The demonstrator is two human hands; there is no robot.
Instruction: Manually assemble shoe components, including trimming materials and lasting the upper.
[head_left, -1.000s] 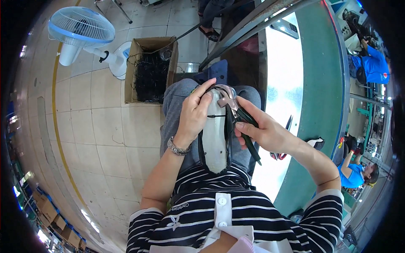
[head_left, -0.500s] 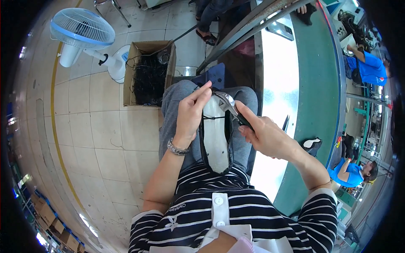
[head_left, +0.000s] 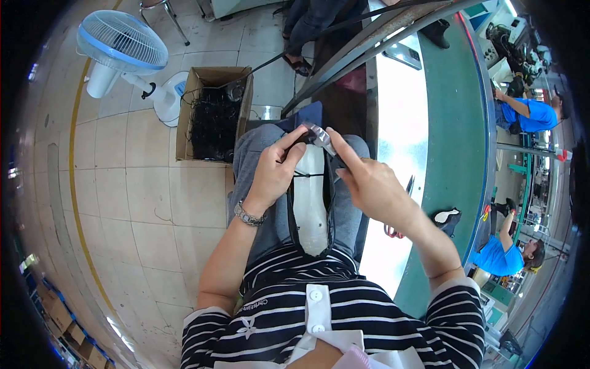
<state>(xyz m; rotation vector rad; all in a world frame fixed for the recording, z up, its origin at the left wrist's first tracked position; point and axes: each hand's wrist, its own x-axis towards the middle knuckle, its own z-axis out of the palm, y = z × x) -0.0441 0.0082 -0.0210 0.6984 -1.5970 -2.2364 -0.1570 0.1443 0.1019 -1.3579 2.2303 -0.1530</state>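
Observation:
A black shoe upper on a last [head_left: 310, 203] lies sole up across my lap, its white insole facing me and a dark cord crossing it. My left hand [head_left: 275, 175] grips the upper along its left side near the far end, index finger stretched toward the tool. My right hand [head_left: 375, 190] is closed round the handles of metal pincers [head_left: 321, 136], index finger along them. The pincers' head is at the far end of the shoe, close to my left fingertips. Exactly what the jaws bite is too small to tell.
Right of my legs run a white bench [head_left: 399, 123] and a green belt [head_left: 452, 135]. Red-handled scissors [head_left: 393, 232], a phone [head_left: 402, 55] and another shoe [head_left: 447, 218] lie there. A box of black scraps [head_left: 215, 123] and a fan [head_left: 123, 43] stand left. Co-workers sit beyond.
The pincers have tilted and shifted to the far tip of the shoe, with my right hand following. My left fingers have curled in closer to the pincers' head.

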